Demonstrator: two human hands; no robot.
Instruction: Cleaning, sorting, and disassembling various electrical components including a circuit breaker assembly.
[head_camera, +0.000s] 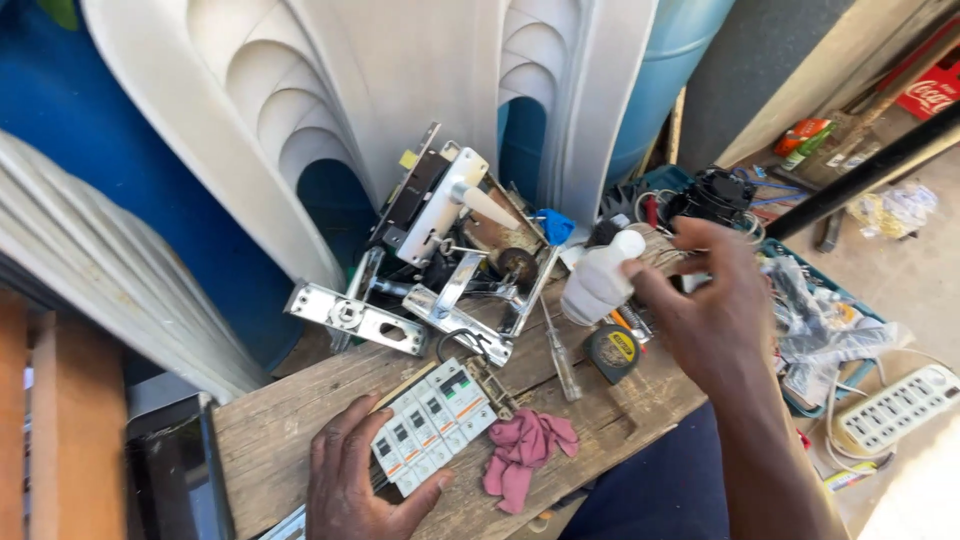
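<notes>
Your one head cam's looking steeply down from close above the wooden plank (300, 430), facing twd far white plastic chairs (400, 90), floor showing at right.

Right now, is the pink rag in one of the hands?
No, the pink rag lies loose on the wooden plank, between the two hands and touching neither.
</notes>
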